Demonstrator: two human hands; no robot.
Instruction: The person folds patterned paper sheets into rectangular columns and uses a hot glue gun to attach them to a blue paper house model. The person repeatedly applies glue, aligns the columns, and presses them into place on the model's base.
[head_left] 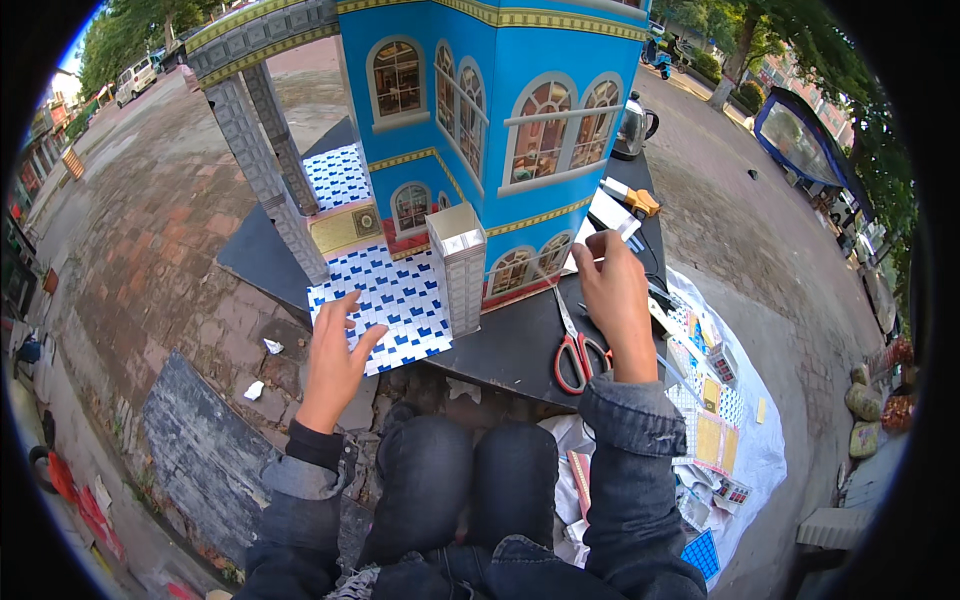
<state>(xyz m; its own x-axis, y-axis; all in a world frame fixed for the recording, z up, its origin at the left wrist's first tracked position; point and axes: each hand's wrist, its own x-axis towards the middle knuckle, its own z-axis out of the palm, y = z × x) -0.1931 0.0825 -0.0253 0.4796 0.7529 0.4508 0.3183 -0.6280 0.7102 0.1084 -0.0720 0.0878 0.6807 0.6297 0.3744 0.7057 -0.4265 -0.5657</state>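
A tall blue model house (560, 100) of printed card, with arched windows and gold trim, stands on a dark table. Grey stone-patterned columns (262, 165) rise at its left, and a short hollow column (458, 285) stands at its front. My left hand (335, 355) is open, fingers apart, over the edge of the blue-and-white tiled base (405, 320). Beside the house's lower right corner, my right hand (615, 295) has thumb and fingers pinched together. A thin whitish bit shows at those fingertips, too small to name. Scissors (572, 355) with red-and-black handles lie below that hand.
Behind the house's right side are a metal kettle (632, 128) and a yellow-and-white tool (640, 198). Cut card pieces (715, 430) lie on a white sheet (755, 470) at the right. The dark table's front edge (500, 385) is above my knees.
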